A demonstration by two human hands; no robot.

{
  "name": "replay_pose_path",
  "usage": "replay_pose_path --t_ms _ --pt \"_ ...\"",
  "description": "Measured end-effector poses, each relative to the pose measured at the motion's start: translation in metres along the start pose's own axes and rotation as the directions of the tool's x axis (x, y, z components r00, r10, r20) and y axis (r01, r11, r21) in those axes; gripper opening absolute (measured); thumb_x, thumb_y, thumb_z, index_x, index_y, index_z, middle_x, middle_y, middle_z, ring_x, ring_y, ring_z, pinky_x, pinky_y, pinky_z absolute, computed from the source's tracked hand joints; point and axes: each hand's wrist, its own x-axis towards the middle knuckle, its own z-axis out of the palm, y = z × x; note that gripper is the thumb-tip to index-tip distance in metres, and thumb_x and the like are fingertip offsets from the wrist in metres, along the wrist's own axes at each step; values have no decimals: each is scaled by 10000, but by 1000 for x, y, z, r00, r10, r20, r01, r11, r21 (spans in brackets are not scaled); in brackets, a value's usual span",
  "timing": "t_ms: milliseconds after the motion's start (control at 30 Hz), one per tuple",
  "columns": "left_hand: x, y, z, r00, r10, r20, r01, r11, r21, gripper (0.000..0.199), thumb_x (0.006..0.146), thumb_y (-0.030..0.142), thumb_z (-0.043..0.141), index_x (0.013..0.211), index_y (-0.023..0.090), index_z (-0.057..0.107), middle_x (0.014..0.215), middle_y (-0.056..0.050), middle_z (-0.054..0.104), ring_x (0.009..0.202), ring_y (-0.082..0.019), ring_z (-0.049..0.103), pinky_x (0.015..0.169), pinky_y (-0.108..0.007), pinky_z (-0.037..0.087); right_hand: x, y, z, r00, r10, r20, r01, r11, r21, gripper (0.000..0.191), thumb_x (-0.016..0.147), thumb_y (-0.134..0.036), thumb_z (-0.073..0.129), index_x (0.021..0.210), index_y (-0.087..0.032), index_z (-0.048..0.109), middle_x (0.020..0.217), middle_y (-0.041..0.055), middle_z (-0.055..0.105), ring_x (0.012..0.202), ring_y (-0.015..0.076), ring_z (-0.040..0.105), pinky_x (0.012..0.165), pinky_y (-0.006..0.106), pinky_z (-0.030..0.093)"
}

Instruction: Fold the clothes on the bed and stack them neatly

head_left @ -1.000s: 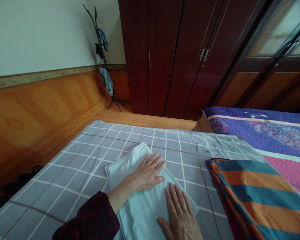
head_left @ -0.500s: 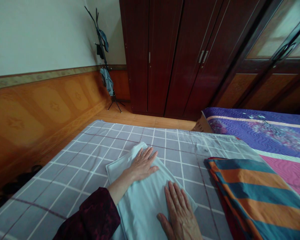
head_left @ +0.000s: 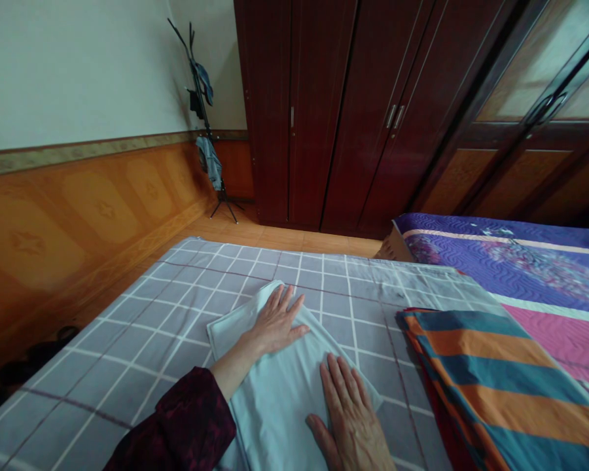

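A pale blue-white folded cloth [head_left: 269, 399] lies flat on a grey checked bedspread [head_left: 142, 327]. My left hand [head_left: 277, 322] rests palm down on its far part, fingers spread apart. On the nearer right side of the cloth, my right hand [head_left: 348, 412] lies flat with its thumb held away from the fingers. Neither hand grips anything. Part of the cloth is hidden under my hands and left forearm, which has a dark maroon sleeve [head_left: 191, 418].
At the right lies a folded orange-and-teal striped cloth [head_left: 500, 366]. Beyond it is a purple and pink quilt [head_left: 535, 255]. Dark red wardrobes [head_left: 319, 118] stand at the back, with a coat rack [head_left: 209, 124] in the corner. Dark items [head_left: 34, 360] sit on the floor at left.
Both hands stay flat on the cloth in nearly the same places. The view has shifted very slightly.
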Motion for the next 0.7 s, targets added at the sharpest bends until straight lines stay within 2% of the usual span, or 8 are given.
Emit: replay_pose_path --t_ms 167,300,433,567,700 --pt "2 -5 -3 996 -86 -7 86 996 -10 817 853 700 327 1483 198 192 1550 -158 75 1405 -378 2 1119 -519 134 2 0 -2 1000 -14 -8 14 1000 -3 656 842 -385 542 1394 -81 359 1397 189 440 1332 329 331 992 460 364" --pt "-1 -1 -12 984 -180 -2 180 984 1 832 850 671 390 1485 176 180 1540 -194 100 1397 -404 26 1110 -546 124 2 -1 -3 1000 -12 -2 12 1000 -6 652 837 -383 553 1387 -82 374 1402 186 435 1330 329 335 987 458 368" --pt "-15 17 -20 998 -51 45 53 997 -53 780 882 658 325 1483 184 176 1546 -167 87 1412 -345 -8 1119 -556 80 1 -1 -2 1000 -2 -13 2 1000 12 695 841 -378 549 1423 -76 318 1426 187 399 1344 328 309 997 459 360" --pt "-27 34 -16 990 102 94 -89 987 -133 750 886 660 312 1486 242 148 1556 -117 74 1421 -298 -12 1137 -528 85 -1 1 2 1000 -17 -10 17 1000 11 716 850 -397 539 1441 -80 286 1421 184 408 1335 328 325 996 461 357" --pt "-22 31 -9 988 117 97 -106 987 -117 788 853 701 331 1479 244 189 1557 -106 78 1415 -329 -36 1126 -561 64 -1 2 3 1000 -23 -15 23 1000 14 719 865 -417 523 1450 -86 267 1418 180 414 1330 326 336 998 460 354"
